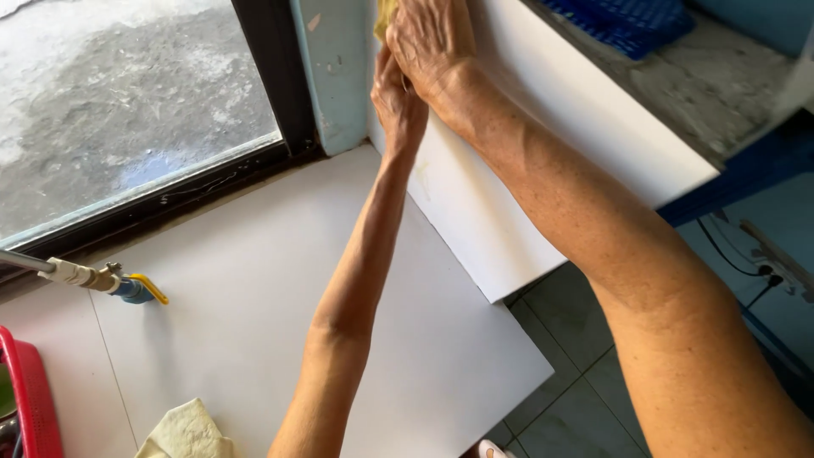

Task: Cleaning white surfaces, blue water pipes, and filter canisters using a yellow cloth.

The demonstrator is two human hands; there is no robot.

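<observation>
Both hands, left hand (397,97) and right hand (428,38), clench a yellow cloth (385,15) against the white wall panel (543,127). On the desk (254,288) (white, tiled) sit a tap (102,278), red basket (30,399) and another rag (186,434).

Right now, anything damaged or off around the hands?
Paint is chipped on the blue post beside both hands, and a faint yellowish smear marks the white panel below them. Nothing spilled.

Daylit window (127,93), dark frame — white tiled counter (254,314), grey floor tiles (568,390), blue wall (763,229).
</observation>
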